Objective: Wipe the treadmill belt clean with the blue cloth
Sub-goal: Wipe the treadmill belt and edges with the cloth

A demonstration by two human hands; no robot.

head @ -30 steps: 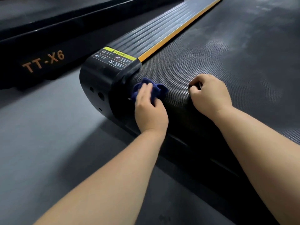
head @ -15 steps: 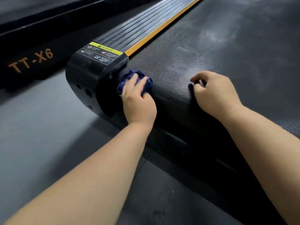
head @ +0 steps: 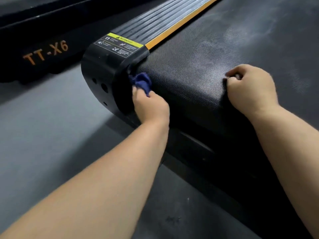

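The black textured treadmill belt (head: 215,49) fills the upper right and curves down over the rear roller toward me. My left hand (head: 150,106) grips the bunched blue cloth (head: 141,82) and presses it into the gap between the belt's left edge and the black end cap (head: 103,69). My right hand (head: 250,88) rests as a closed fist on the belt's rear curve, fingers curled under; whether it pinches anything is hidden. Pale dusty smears show on the belt farther up.
A ribbed black side rail (head: 155,19) with an orange strip (head: 181,23) runs along the belt's left. A yellow warning label (head: 120,44) sits on the end cap. Another black treadmill base marked TT-X6 (head: 46,52) lies at left. Grey floor (head: 43,126) is below.
My left hand slid back and down off the belt's top, dragging the cloth into the gap beside the end cap. My right hand stayed closed in about the same spot.
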